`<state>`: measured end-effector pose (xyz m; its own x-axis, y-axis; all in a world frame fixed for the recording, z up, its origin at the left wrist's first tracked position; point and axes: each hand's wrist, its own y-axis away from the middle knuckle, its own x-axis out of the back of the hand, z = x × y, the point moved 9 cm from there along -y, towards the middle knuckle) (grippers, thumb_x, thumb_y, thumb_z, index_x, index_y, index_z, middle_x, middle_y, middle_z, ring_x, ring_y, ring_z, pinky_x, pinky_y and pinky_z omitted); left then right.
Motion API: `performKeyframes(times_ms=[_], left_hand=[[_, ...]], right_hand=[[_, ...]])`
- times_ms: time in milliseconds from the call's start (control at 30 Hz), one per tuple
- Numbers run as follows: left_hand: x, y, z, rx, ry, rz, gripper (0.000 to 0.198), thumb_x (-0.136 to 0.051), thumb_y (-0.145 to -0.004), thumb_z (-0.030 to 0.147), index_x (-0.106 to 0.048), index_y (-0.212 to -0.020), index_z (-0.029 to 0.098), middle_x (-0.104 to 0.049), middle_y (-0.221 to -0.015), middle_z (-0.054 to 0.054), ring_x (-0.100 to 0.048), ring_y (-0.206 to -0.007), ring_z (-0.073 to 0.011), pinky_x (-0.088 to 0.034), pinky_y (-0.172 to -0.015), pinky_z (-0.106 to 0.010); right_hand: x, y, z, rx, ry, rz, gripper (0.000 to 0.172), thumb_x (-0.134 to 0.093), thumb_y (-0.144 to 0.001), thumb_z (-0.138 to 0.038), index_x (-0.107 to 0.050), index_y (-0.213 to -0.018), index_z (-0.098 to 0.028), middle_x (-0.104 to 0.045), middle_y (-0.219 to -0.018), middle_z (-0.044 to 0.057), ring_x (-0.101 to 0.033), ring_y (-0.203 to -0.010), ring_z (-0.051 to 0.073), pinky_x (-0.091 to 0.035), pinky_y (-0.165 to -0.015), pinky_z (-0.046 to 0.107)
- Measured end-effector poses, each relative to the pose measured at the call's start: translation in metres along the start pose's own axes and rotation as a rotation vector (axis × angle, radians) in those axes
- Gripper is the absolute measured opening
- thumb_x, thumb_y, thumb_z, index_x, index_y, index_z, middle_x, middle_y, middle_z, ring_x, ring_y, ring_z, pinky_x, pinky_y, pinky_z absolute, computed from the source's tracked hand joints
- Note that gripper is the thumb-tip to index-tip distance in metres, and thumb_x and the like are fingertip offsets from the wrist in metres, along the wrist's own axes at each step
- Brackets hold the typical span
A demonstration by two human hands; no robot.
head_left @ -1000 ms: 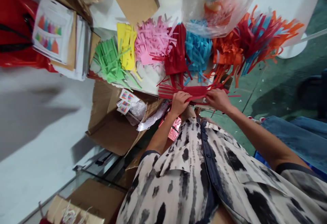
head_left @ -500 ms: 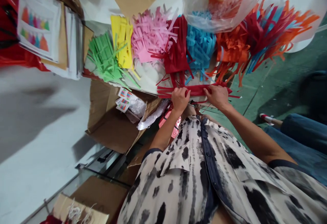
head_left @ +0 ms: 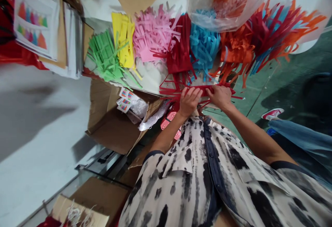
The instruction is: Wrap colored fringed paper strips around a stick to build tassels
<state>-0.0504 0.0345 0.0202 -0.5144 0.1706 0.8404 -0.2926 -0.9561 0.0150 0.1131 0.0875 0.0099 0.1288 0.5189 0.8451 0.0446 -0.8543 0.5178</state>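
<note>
Left hand (head_left: 190, 102) nearer right hand (head_left: 220, 97), red fringe (head_left: 204, 89)

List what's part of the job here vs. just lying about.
Part of the job: left hand and right hand holding a red fringed paper strip; fringed paper stacks beside it, in green, yellow, pink, dark red, blue, orange.

Lying about: open cardboard box, printed sheets of coloured pennants, clear plastic bag.
</note>
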Motion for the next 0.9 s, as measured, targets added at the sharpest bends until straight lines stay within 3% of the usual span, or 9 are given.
performKeyframes(times_ms=[100,233,300,367,467,567,633,767,900], left_hand=[[-0.020,0.001,0.017,-0.136,-0.002,-0.170,0.045,-0.055,-0.113,0.027,-0.071,-0.155,0.019,-0.073,-0.155,-0.015,-0.064,-0.152,-0.0302,-0.044,-0.137,-0.055],[-0.025,-0.001,0.017,-0.128,-0.051,-0.202,0.050,-0.060,-0.112,0.028,-0.066,-0.161,0.024,-0.070,-0.157,-0.014,-0.062,-0.151,-0.0323,-0.049,-0.133,-0.052],[-0.025,-0.001,0.016,-0.124,-0.061,-0.197,0.051,-0.064,-0.111,0.031,-0.065,-0.162,0.029,-0.070,-0.157,-0.013,-0.063,-0.149,-0.0329,-0.050,-0.131,-0.052],[-0.025,-0.001,0.016,-0.118,-0.064,-0.193,0.052,-0.067,-0.110,0.033,-0.065,-0.162,0.033,-0.069,-0.157,-0.013,-0.062,-0.148,-0.0335,-0.051,-0.128,-0.052],[-0.026,-0.002,0.017,-0.119,-0.070,-0.181,0.054,-0.067,-0.110,0.034,-0.063,-0.163,0.036,-0.067,-0.159,-0.013,-0.060,-0.150,-0.0346,-0.050,-0.128,-0.055],[-0.029,-0.002,0.018,-0.131,-0.068,-0.190,0.052,-0.066,-0.110,0.035,-0.064,-0.162,0.035,-0.067,-0.160,-0.013,-0.059,-0.152,-0.0350,-0.047,-0.131,-0.057],[-0.030,-0.001,0.017,-0.150,-0.067,-0.215,0.050,-0.062,-0.111,0.036,-0.066,-0.161,0.031,-0.067,-0.162,-0.014,-0.060,-0.153,-0.0341,-0.046,-0.133,-0.057],[-0.020,0.007,-0.002,-0.214,-0.035,-0.267,0.051,-0.052,-0.115,0.033,-0.062,-0.164,0.025,-0.062,-0.169,-0.013,-0.054,-0.162,-0.0304,-0.044,-0.136,-0.055],[0.016,0.023,-0.048,-0.160,0.013,-0.210,0.043,-0.053,-0.114,0.032,-0.073,-0.151,0.025,-0.068,-0.163,-0.013,-0.054,-0.163,-0.0292,-0.045,-0.135,-0.057]], right_hand=[[0.000,-0.003,0.001,0.002,0.003,-0.012,0.049,-0.051,-0.110,-0.054,-0.084,-0.108,-0.017,-0.084,-0.101,0.022,-0.074,-0.090,0.034,-0.038,-0.077,0.040],[0.023,-0.008,0.041,-0.017,-0.012,0.034,0.037,-0.063,-0.102,-0.046,-0.082,-0.115,-0.018,-0.083,-0.100,0.019,-0.071,-0.093,0.034,-0.041,-0.081,0.041],[0.046,-0.003,0.072,-0.037,-0.027,0.114,0.034,-0.065,-0.097,-0.040,-0.082,-0.117,-0.018,-0.083,-0.108,0.020,-0.070,-0.101,0.035,-0.043,-0.086,0.044],[0.072,0.013,0.093,-0.046,-0.017,0.290,0.036,-0.063,-0.094,-0.030,-0.081,-0.122,-0.016,-0.080,-0.127,0.022,-0.069,-0.116,0.039,-0.044,-0.093,0.050],[0.088,0.049,0.079,0.085,-0.053,0.542,0.044,-0.058,-0.092,-0.016,-0.079,-0.131,-0.014,-0.073,-0.147,0.023,-0.066,-0.132,0.042,-0.044,-0.106,0.058],[0.044,0.066,0.015,0.446,-0.130,0.352,0.045,-0.050,-0.103,-0.013,-0.077,-0.139,-0.015,-0.079,-0.140,0.018,-0.070,-0.127,0.034,-0.049,-0.110,0.047],[0.011,0.066,-0.009,0.504,-0.117,0.250,0.045,-0.047,-0.107,-0.014,-0.075,-0.142,-0.012,-0.078,-0.142,0.017,-0.069,-0.127,0.032,-0.049,-0.110,0.043],[-0.022,0.048,-0.007,0.472,-0.064,0.201,0.041,-0.045,-0.111,-0.017,-0.077,-0.136,-0.013,-0.077,-0.143,0.018,-0.065,-0.127,0.033,-0.045,-0.105,0.044],[-0.023,0.041,0.006,0.509,-0.031,0.197,0.037,-0.049,-0.111,-0.021,-0.076,-0.136,-0.019,-0.077,-0.139,0.016,-0.062,-0.122,0.033,-0.039,-0.099,0.045]])
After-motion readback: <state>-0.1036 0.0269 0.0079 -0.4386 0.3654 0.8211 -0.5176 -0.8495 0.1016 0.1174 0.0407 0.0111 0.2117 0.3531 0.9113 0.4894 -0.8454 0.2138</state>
